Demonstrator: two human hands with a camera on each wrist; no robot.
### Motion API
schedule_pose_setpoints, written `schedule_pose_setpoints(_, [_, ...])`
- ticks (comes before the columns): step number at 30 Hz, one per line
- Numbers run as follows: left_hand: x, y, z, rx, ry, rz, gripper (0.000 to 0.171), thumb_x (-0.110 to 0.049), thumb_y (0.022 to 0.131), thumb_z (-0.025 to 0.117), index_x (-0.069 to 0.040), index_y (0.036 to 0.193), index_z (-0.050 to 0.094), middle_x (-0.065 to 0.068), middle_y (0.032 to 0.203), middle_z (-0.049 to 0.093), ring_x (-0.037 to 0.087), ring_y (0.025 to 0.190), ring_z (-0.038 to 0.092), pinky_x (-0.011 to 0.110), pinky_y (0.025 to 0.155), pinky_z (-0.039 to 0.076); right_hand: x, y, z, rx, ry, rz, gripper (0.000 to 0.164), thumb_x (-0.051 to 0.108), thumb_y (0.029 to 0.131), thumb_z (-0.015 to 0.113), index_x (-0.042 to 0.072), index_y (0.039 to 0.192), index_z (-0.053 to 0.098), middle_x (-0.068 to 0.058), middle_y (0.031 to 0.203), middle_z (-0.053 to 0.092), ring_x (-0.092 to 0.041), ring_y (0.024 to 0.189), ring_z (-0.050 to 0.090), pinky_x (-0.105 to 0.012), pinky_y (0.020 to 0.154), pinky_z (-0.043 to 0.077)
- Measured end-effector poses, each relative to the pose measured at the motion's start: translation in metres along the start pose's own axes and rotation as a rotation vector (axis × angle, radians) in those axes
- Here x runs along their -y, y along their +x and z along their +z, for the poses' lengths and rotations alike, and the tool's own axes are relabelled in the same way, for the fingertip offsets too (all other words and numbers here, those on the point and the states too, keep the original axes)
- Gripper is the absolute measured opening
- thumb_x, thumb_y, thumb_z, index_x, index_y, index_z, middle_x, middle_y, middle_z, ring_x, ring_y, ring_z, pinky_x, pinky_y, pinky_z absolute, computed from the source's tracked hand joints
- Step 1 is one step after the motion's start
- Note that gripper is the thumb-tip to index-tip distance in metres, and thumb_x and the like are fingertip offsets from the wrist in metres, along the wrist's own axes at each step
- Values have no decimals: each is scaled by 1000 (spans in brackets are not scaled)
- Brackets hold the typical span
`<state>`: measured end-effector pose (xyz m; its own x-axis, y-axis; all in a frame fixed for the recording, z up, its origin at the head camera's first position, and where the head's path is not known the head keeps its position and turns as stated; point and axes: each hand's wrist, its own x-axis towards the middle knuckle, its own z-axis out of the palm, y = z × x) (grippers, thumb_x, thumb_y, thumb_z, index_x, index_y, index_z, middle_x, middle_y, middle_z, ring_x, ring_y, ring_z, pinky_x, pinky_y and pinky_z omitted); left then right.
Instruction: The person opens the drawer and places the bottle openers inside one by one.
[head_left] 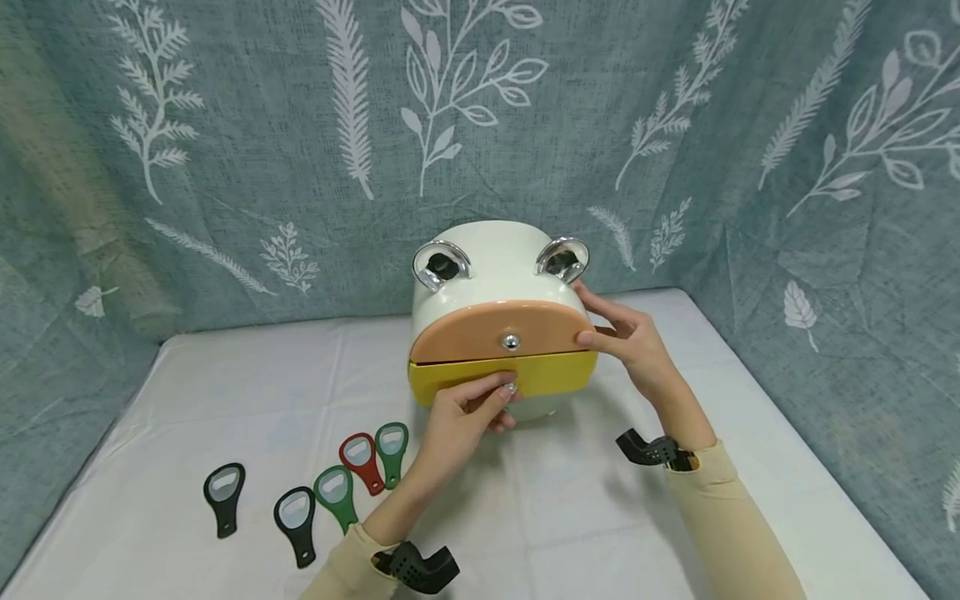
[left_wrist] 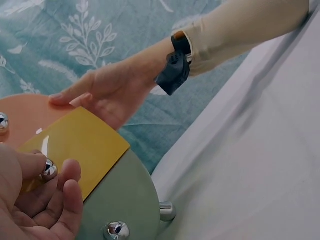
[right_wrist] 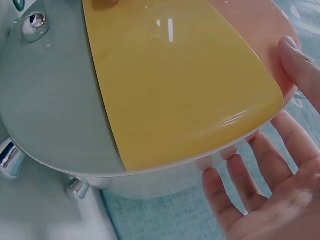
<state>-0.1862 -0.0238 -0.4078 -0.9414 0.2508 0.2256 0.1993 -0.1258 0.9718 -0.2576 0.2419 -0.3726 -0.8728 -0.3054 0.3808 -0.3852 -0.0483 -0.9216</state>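
Note:
A frog-shaped drawer box (head_left: 491, 258) stands on the table, with chrome-rimmed eyes and stacked orange, yellow and green fronts. My left hand (head_left: 468, 417) pinches the silver knob (left_wrist: 49, 170) of the yellow drawer (right_wrist: 185, 90) between thumb and fingers. A thin dark gap shows between the yellow drawer and the orange front (head_left: 465, 333) above it. My right hand (head_left: 626, 337) rests against the box's right side. Its thumb lies on the edge of the orange front, and its extended fingers touch the side wall (right_wrist: 270, 155). The green front (left_wrist: 125, 195) sits below, with its own knob.
Several bottle openers lie at left: a red one (head_left: 362, 462), a green one (head_left: 392, 454) beside it, another green one (head_left: 336, 493) near my left forearm, and black ones (head_left: 225, 500) farther left. A patterned curtain (head_left: 262, 167) hangs behind the white table (head_left: 600, 533).

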Motion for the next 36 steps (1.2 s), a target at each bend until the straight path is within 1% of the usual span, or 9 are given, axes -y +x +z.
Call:
schedule_pose_setpoints(4, [-3,-1,4,-22,8,8,24,-12,96,65,-4,118,72,25,98,70,39,72,66,26,63,56,2,0,-2,-1,-4,4,60,3,90,72,13,145,50,-1,151,41,-19,141,31,-37,104,40])
schedule_pose_setpoints(9, [-3,-4,10,-60,8,20,20,-10,95,67,-4,113,74,25,94,70,43,69,64,31,63,57,3,-1,-3,-8,9,17,59,4,90,73,12,144,50,-1,151,42,-19,141,32,-38,105,40])
schedule_pose_setpoints(14, [-4,-7,15,-97,15,23,17,-9,96,66,-5,110,75,22,90,70,32,64,66,38,63,57,4,-2,-3,1,-1,16,60,4,90,72,12,145,49,-1,152,41,-19,141,31,-37,104,40])
schedule_pose_setpoints(17, [-5,-9,17,-112,18,15,17,-9,95,67,-5,109,75,20,88,71,23,61,66,36,63,57,5,-2,-5,31,-5,8,60,1,91,70,11,146,48,-1,153,39,-20,142,29,-37,104,41])
schedule_pose_setpoints(20, [-7,-10,17,-108,21,11,18,-10,95,67,-4,110,75,18,88,72,20,61,66,34,62,57,5,-3,-8,62,4,7,61,-2,92,67,11,147,45,-1,155,35,-20,143,28,-36,102,42])
schedule_pose_setpoints(21, [-7,-10,17,-105,21,10,18,-10,95,67,-4,110,75,17,87,72,21,61,66,34,62,57,5,-3,-9,73,10,9,62,-4,92,67,11,148,45,-2,156,34,-22,141,31,-36,101,43])
schedule_pose_setpoints(27, [-7,-14,13,-78,11,-10,18,-13,95,68,-6,111,75,12,88,73,35,66,66,35,62,57,1,-1,-11,123,33,19,67,-7,90,67,11,150,42,-2,158,30,-33,130,48,-38,99,46])
schedule_pose_setpoints(32, [-7,-20,9,-47,40,-21,21,-14,95,68,-7,113,75,9,90,74,34,67,67,42,66,58,-1,-1,-10,132,33,16,68,-7,90,67,10,150,41,-2,158,30,-32,134,43,-38,101,44])
schedule_pose_setpoints(36, [-9,-26,8,-13,36,-30,22,-15,96,67,-7,115,74,9,92,73,41,70,66,46,68,57,1,-1,-8,127,22,22,68,-7,90,67,11,150,41,-2,158,30,-31,134,43,-37,101,44])
